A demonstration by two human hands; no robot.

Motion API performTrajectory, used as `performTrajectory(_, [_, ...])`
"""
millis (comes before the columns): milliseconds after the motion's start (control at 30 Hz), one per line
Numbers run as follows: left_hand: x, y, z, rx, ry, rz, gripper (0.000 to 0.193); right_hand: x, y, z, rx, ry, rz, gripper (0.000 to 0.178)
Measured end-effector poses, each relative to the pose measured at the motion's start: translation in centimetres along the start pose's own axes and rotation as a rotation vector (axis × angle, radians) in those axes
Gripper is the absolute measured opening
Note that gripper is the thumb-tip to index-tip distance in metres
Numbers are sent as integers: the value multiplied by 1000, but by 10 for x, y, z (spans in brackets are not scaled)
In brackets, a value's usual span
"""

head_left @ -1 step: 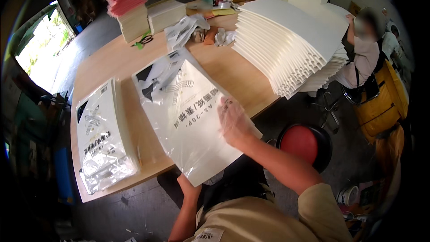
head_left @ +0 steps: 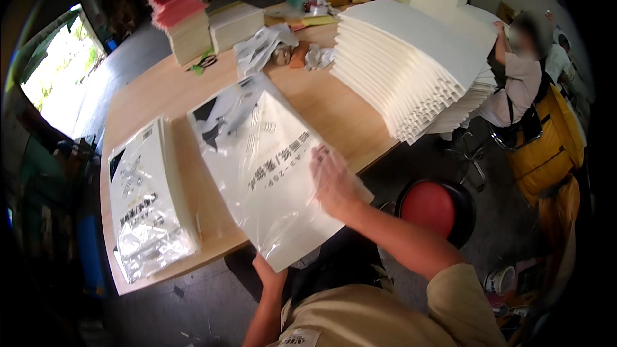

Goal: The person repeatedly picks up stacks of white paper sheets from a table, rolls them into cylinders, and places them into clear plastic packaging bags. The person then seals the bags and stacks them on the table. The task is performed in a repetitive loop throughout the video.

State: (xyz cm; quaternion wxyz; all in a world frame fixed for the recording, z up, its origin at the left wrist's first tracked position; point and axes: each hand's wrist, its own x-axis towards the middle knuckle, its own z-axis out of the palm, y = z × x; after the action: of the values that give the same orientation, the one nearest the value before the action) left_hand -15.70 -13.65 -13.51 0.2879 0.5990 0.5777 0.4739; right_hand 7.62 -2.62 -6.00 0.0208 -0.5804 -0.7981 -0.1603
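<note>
Workshop floor [head_left: 138,305]: dark grey, with bright daylight at a doorway on the left.
Wooden table [head_left: 321,103]: pale brown, angled across the middle.
Tall sheet stack [head_left: 398,58]: white, fanned at its edges, on the table's right side; a seated co-worker [head_left: 524,80] is beside it.
Clear printed bag [head_left: 270,173]: lying slantwise at the near table edge, white sheets inside, its lower corner overhanging.
Bagged packs [head_left: 148,202]: piled left of that bag.
Stool [head_left: 427,209]: round, red-seated, right of the table.
Right hand [head_left: 334,183]: over the sheets, blurred; cannot tell whether it pinches.
Left hand [head_left: 270,273]: at the bag's near corner, fingers mostly hidden, grip unclear.
Scissors [head_left: 207,62]: green-and-black, far side.
</note>
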Motion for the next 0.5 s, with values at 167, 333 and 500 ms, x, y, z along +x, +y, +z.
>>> performTrajectory(167, [-9,-47,-3,145,133,206,74,-61,-10,11,460,120,-134,50])
performTrajectory(333, [15,-4,-48,444,213,615,25,-125,-51,6,1275,296,-159,26])
performTrajectory(500, [30,41,-63,411,-179,503,48,-152,-62,11,1501,-168,425,33])
